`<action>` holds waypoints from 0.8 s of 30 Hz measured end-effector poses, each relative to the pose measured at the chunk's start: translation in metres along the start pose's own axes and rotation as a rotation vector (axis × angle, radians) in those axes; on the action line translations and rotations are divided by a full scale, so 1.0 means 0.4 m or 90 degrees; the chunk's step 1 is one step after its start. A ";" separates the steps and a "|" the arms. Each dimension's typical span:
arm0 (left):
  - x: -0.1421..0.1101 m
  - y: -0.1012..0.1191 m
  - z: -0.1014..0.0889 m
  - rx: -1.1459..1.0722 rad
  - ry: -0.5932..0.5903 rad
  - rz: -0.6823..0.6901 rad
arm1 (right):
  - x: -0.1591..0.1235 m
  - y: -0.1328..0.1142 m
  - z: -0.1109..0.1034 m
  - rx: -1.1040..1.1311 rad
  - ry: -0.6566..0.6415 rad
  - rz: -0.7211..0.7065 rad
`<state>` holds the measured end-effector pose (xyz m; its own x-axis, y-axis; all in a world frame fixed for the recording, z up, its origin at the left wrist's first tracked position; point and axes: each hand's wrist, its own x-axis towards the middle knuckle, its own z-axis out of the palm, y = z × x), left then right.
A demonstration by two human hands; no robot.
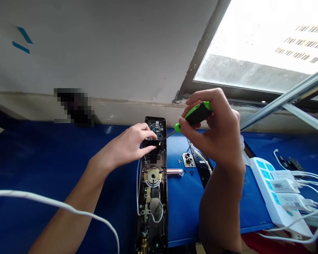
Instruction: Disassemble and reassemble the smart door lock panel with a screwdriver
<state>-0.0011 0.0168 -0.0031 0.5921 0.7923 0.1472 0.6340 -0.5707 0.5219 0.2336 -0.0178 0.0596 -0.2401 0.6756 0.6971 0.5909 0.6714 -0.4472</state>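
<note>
An opened long black housing, seemingly an electronic lock [164, 190], lies lengthwise on the blue table. It holds a circuit board [155, 127] at the far end, a round metal disc [153, 177] in the middle and brass-coloured parts near me. My left hand [134, 143] reaches in from the left, thumb and forefinger closed about a small black block [155, 143] below the board. My right hand [214, 123] grips a green and black screwdriver [197, 114], tilted down to the left. Its shaft ends at the block's right side; whether the tip touches a screw cannot be made out.
Right of the housing lie a square plate with a knob [188, 159], several small screws [191, 172] and a pinkish wrapped bar [175, 172]. A white power strip [267, 197] with chargers and cables stands farther right. A white cable [55, 203] crosses my left forearm.
</note>
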 end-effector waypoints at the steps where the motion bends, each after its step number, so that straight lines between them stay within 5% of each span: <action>1: 0.002 0.001 0.004 -0.001 -0.007 -0.001 | 0.001 0.001 0.002 -0.013 -0.011 -0.001; 24: 0.006 0.008 0.028 0.002 -0.050 -0.015 | 0.005 0.006 0.019 -0.054 -0.049 -0.020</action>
<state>0.0078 0.0144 -0.0107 0.6141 0.7863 0.0675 0.6498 -0.5523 0.5222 0.2287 -0.0124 0.0555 -0.3161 0.6783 0.6633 0.6440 0.6668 -0.3750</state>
